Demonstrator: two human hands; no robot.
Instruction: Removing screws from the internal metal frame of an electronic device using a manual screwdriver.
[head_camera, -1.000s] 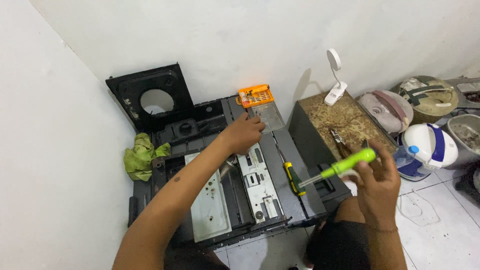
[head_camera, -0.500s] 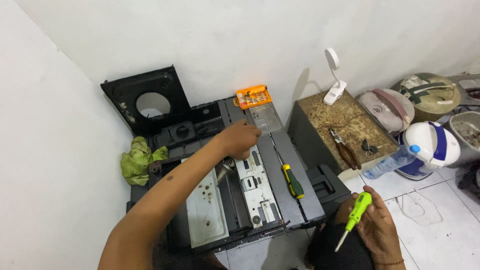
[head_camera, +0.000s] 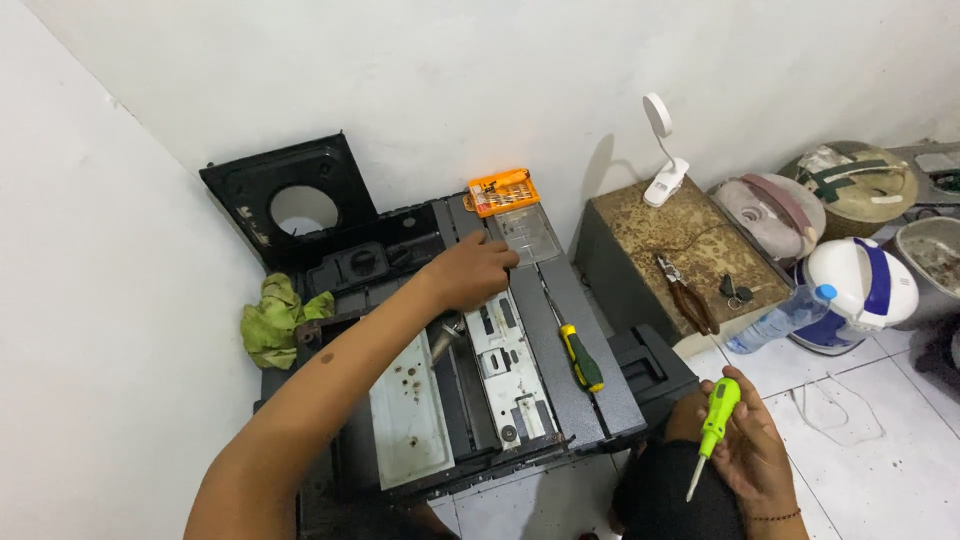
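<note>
My left hand (head_camera: 472, 272) reaches over a dismantled dark metal appliance (head_camera: 580, 400) on the floor, its fingers curled down on the top edge of a white inner panel (head_camera: 508, 365); whether it pinches anything is hidden. My right hand (head_camera: 745, 450) is low at the right, over my dark-clad knee, shut on a bright green screwdriver (head_camera: 716, 415) whose shaft points down and left. A yellow-and-black screwdriver (head_camera: 580, 355) lies loose on the appliance's grey side strip. An orange bit case (head_camera: 502, 191) with a clear lid sits at the appliance's far end.
A black cover with a round hole (head_camera: 290, 200) leans on the white wall. A green rag (head_camera: 272, 318) lies at the left. A brown box (head_camera: 680, 255) carries pliers (head_camera: 690, 298) and a white clip lamp (head_camera: 660, 160). Cooker pots and a plastic bottle (head_camera: 775, 320) crowd the right.
My right hand dropped from beside the appliance down to my knee, swinging the green screwdriver from level to tip-down. My left hand stayed on the panel's top edge.
</note>
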